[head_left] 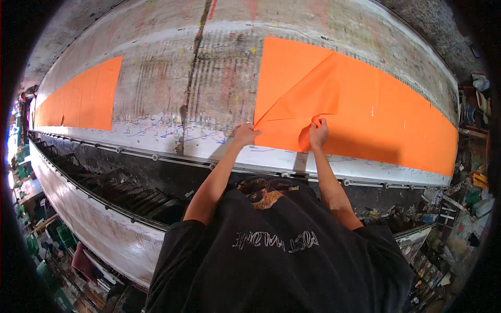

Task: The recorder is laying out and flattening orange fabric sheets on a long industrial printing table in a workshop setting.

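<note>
A long orange fabric sheet (375,113) lies along the stained printing table (156,101) in front of me, with a diagonal fold on its left part. My left hand (246,135) is at the lower left corner of that part, thumb extended over the edge; whether it pinches the cloth is hard to tell. My right hand (319,133) pinches a bunched bit of the orange fabric near its lower edge, and a flap curls beside the wrist. Apart from it, a second orange fabric section (90,94) lies flat farther left on the table.
A metal rail (250,170) with round fittings runs along the table's near edge. Behind me to the left stands another long pale table (98,227), across a dark gap. Clutter and containers lie at the far left and right, on the floor.
</note>
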{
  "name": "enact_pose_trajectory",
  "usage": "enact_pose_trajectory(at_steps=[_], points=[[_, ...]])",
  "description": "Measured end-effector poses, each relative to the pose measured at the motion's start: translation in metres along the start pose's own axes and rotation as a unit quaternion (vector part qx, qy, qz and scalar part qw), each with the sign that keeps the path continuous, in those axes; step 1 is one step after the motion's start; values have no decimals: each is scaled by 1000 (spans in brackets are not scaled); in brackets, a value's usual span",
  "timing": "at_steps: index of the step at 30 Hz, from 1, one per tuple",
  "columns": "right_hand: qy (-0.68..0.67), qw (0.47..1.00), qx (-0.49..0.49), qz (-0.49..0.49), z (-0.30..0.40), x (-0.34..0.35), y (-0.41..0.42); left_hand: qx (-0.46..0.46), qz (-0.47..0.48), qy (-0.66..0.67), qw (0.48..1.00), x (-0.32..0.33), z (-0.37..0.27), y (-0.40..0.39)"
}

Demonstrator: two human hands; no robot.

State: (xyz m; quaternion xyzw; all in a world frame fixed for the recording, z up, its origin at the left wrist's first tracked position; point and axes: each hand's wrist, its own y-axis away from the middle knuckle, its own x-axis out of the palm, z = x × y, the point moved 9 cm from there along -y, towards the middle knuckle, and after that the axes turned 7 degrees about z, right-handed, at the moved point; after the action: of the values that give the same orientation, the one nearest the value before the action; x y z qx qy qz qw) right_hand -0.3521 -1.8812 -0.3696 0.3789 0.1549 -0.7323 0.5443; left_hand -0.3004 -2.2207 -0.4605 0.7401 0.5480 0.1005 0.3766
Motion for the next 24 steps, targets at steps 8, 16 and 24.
enact_pose_trajectory(at_steps=[8,16,24], points=[[40,999,-8,-26,60,63,21,61,-100,-121,986,-122,-34,22],[-17,1000,22,11,162,181,48,43,-139,-49,988,-282,60,25],[31,995,68,-64,120,168,40,87,-105,-70,988,-280,54,17]])
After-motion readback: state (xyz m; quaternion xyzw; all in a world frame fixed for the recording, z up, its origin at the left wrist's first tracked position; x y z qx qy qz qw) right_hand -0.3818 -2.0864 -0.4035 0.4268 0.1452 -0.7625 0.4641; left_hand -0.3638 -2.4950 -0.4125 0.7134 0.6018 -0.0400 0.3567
